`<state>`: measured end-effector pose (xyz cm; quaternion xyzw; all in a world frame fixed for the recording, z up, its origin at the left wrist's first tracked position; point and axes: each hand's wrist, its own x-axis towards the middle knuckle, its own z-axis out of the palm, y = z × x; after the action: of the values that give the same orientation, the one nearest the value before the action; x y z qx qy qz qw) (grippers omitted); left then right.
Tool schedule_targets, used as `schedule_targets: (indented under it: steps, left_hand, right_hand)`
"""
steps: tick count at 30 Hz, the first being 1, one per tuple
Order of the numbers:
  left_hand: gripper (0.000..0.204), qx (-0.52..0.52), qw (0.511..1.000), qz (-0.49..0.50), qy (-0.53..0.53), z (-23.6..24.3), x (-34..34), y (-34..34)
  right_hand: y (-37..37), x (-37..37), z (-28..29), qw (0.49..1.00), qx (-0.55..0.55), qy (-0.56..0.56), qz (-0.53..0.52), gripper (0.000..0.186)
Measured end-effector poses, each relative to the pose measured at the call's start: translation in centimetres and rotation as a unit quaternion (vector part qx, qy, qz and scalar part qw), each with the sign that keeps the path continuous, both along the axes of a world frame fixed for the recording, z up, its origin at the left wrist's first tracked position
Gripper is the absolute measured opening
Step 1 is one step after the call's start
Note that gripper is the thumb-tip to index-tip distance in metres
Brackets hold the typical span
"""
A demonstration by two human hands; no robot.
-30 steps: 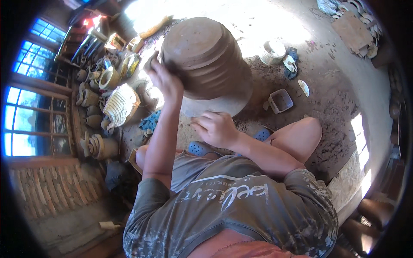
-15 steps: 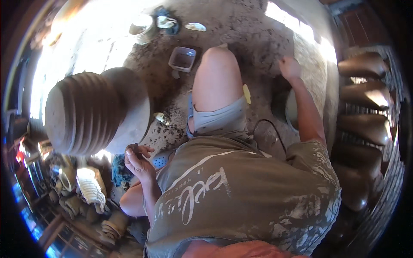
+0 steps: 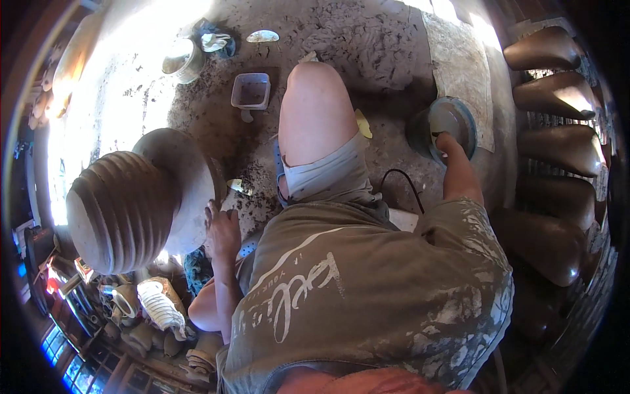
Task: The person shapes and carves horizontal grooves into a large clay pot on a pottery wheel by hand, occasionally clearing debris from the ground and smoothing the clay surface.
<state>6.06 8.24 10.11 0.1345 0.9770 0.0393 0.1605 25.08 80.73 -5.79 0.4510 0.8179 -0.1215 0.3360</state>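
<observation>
A large brown ribbed clay pot (image 3: 121, 210) stands beside a wide round wheel disc (image 3: 190, 190) on the left. My left hand (image 3: 224, 233) is at the disc's right edge, its darkened fingers bent together; whatever lies between them is hidden. On the right, my right hand (image 3: 446, 142) reaches into a round bucket (image 3: 464, 113) with greyish contents. Its fingers are curled and partly hidden, with a small yellowish edge showing by the fingertips that I cannot name.
A square plastic tub (image 3: 251, 90) and a pale bucket (image 3: 184, 62) stand ahead on the dirty floor. Several shiny brown pots (image 3: 558, 150) line the right wall. A dark cable (image 3: 407, 177) curves near my knee. Assorted pottery (image 3: 139, 335) crowds the lower left.
My right hand has come down from beyond the bucket into it. My left hand, which held a small dark piece, has shifted to the disc's edge. The view has tilted.
</observation>
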Motion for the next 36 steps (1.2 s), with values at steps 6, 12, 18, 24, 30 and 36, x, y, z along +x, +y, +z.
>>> schedule_targets:
  steps: [6,12,18,24,30,36]
  left_hand:
    - [0.043,-0.066,0.99,-0.109,-0.056,-0.5,1.4,-2.2]
    - [0.039,-0.001,0.997,0.055,-0.054,2.2,1.2,-2.7]
    - [0.051,0.196,0.966,0.112,-0.127,5.0,1.6,-3.2]
    - [0.059,0.604,0.751,0.132,-0.232,5.9,3.8,-2.0]
    - [0.064,0.548,0.783,0.236,-0.179,5.6,6.7,-2.4]
    - [0.047,0.56,0.796,0.227,-0.037,6.0,6.9,-2.6]
  right_hand:
    - [2.5,-4.0,0.4,0.952,0.021,-0.121,0.281,0.035]
    - [-4.9,-17.9,14.9,0.946,0.163,0.24,0.143,0.034]
    - [-31.0,-29.1,24.5,0.742,-0.124,0.533,0.387,0.028]
    - [-50.6,-24.3,24.1,0.387,-0.417,0.437,0.696,0.04]
    - [-53.4,-22.9,19.9,0.383,-0.426,0.41,0.71,0.039]
    - [-55.8,-22.4,23.5,0.465,-0.495,0.433,0.593,0.029]
